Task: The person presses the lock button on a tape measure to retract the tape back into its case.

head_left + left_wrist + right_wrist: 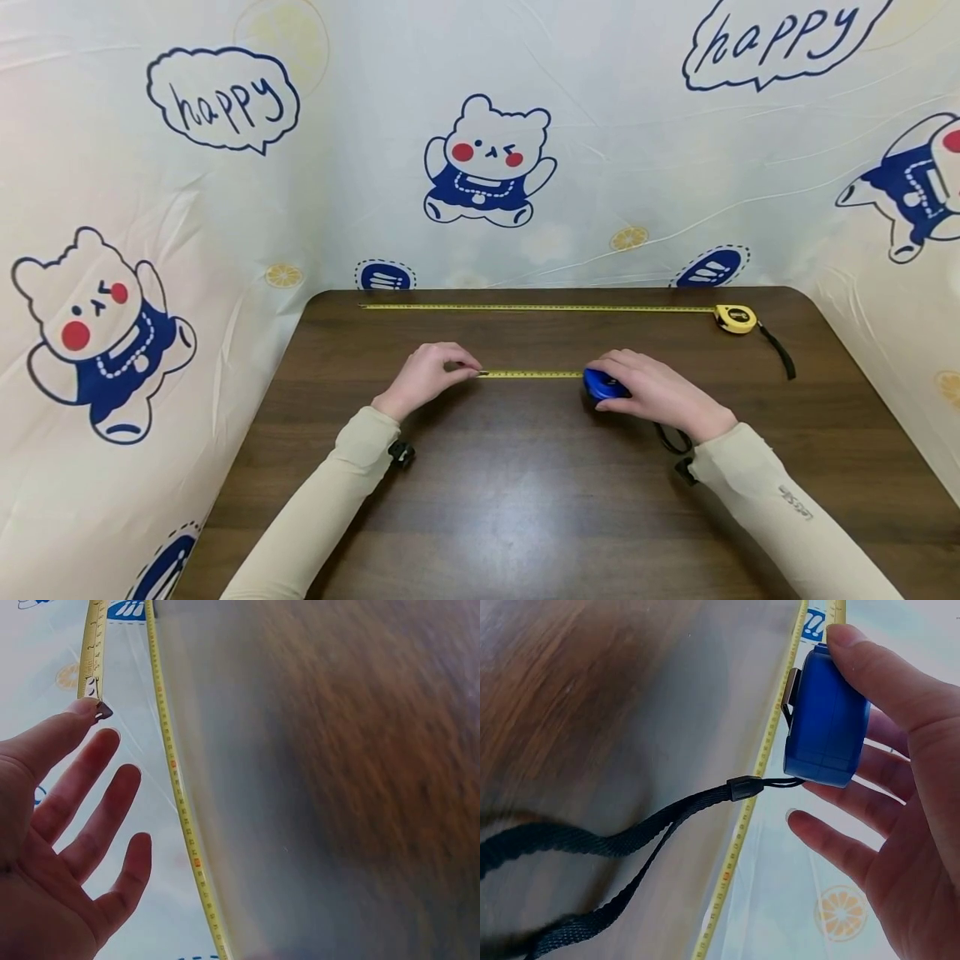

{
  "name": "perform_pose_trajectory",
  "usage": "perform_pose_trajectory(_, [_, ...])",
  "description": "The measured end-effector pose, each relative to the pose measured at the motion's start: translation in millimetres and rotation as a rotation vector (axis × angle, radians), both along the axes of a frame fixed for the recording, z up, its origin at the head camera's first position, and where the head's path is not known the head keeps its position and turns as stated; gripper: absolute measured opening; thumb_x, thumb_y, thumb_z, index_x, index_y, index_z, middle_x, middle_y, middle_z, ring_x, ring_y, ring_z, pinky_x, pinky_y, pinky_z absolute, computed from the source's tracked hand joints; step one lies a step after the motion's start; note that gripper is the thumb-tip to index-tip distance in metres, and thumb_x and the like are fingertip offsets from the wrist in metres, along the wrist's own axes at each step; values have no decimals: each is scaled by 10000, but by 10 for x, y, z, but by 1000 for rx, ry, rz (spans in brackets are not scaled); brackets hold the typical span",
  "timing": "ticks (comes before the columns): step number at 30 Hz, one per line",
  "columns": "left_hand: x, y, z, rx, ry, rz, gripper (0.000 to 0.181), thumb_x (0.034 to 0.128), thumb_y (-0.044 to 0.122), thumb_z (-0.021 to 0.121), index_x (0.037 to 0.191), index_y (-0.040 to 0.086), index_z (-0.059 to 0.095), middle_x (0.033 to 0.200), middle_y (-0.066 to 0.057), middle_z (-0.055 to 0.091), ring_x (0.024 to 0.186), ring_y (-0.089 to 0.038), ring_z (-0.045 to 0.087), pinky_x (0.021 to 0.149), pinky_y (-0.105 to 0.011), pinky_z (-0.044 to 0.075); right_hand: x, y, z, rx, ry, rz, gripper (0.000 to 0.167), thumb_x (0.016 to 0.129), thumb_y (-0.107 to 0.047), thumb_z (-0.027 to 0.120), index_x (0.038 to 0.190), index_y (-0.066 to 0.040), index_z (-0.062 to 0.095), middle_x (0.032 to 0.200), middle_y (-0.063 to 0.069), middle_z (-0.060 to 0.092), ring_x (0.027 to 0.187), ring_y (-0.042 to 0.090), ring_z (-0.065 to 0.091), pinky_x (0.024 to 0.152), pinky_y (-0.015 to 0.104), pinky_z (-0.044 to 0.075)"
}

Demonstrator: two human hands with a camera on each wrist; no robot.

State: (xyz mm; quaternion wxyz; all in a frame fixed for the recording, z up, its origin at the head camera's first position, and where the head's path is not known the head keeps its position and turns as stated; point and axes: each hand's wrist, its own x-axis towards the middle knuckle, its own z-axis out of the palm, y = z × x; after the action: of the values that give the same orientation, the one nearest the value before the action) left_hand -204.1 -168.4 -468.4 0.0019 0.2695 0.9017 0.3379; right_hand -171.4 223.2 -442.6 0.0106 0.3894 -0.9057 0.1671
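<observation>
In the left wrist view the tabletop (375, 750) is blurred, and the right's crops the black strap (622, 841).

A left hand (52, 859) holds the end of a yellow tape blade (91, 652), thumb (56, 739) at its metal hook (103, 712), before a pale printed cloth (165, 907); a second tape (174, 769) slants beside the blurred brown desk (367, 750).

The head view looks forward and down; close wrist views share the far tape (173, 763).

The near tape measure (602, 386) spans left hand (427, 377) to right hand (660, 390). Behind lies another tape (735, 318) (strap (777, 352) at right).
</observation>
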Motion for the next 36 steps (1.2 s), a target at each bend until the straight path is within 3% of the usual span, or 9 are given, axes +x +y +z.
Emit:
perform_pose_trajectory(16, [7, 188, 71, 1, -24, -17, 90, 958, 200, 776, 1027, 190, 833, 1023, 74, 765, 991, -138, 709, 926, -411, 567, -23, -141, 7, 9, 19, 16, 600, 891, -378, 839, 1348, -50, 631, 1231, 69, 670, 1069, 201, 624, 942, 442, 559])
perform_pose_trajectory(25, [3, 255, 71, 19, -26, -32, 79, 957, 186, 776, 1013, 197, 832, 1013, 62, 766, 992, -156, 709, 941, -469, 563, -8, -188, 10, 0, 10, 9, 595, 894, -372, 837, 1349, -47, 630, 1235, 73, 668, 1073, 203, 623, 950, 447, 554])
perform_pose_trajectory(36, [0, 337, 63, -1, -13, -42, 91, 963, 219, 772, 1032, 223, 831, 1020, 94, 763, 995, -123, 701, 911, -395, 564, -20, -252, 14, 8, 0, 18, 596, 905, -384, 823, 1355, -46, 627, 1253, 80, 667, 1103, 220, 628, 978, 462, 550])
